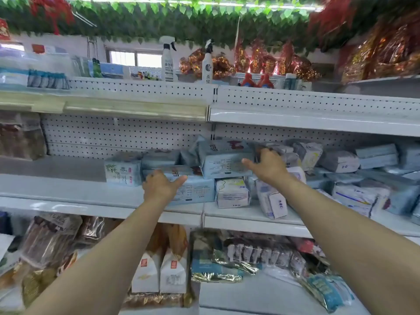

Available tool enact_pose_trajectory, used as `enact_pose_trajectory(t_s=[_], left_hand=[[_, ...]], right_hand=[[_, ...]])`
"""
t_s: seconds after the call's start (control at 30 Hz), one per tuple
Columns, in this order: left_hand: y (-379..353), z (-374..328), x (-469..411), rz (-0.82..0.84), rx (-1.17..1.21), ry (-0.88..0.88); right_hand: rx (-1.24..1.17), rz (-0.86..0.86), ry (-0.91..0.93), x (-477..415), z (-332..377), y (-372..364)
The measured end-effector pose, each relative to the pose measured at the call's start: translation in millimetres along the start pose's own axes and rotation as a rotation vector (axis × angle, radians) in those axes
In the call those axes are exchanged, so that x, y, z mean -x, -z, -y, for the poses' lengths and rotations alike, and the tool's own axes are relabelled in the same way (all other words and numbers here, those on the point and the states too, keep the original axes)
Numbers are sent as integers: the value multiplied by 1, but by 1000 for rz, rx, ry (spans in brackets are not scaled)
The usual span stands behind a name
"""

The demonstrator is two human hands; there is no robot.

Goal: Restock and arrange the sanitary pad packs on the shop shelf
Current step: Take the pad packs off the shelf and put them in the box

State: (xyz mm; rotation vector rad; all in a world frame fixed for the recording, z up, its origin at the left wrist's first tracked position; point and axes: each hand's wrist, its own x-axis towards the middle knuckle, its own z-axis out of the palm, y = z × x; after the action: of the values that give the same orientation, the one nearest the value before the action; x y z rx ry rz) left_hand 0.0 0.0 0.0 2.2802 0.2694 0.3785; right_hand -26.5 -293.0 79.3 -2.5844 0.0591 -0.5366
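In the head view, your left hand (pixel 162 187) lies on the lower pale-blue pack (pixel 197 192), which stands at the front of the middle shelf (pixel 56 189). Its fingers (pixel 151 176) are curled over the top edge of the pack and the thumb is spread along the front face. Your right hand (pixel 267 167) holds the right end of the upper pale-blue pack (pixel 225 163). The thumb is stretched along the front and the other fingers are bent around the end. This pack sits tilted on top of the lower one and is not yet square with it.

To the left, a leaf-printed pack (pixel 123 170) stands upright and neat, with some more packs behind it. I judge this small part as arranged. Further left, the shelf is bare, so there is place for more stock.

To the right, the heap of packs (pixel 363 178) lies in disorder: some flat, some leaning, some on top of each other, and a white pack (pixel 272 201) tips forward near the edge. So I think the task is in an early stage, and most of the straightening is still left.
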Motion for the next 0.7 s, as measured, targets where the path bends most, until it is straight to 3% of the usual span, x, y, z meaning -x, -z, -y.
enact_pose_trajectory(t_s=[0.17, 0.43, 0.7], left_hand=[[-3, 6, -22, 119, 205, 171], [-14, 21, -47, 185, 445, 288], [-7, 16, -39, 246, 578, 327]], right_hand=[[-129, -17, -137, -13, 17, -6], [-541, 6, -458, -22, 25, -28], [-760, 93, -594, -17, 35, -22]])
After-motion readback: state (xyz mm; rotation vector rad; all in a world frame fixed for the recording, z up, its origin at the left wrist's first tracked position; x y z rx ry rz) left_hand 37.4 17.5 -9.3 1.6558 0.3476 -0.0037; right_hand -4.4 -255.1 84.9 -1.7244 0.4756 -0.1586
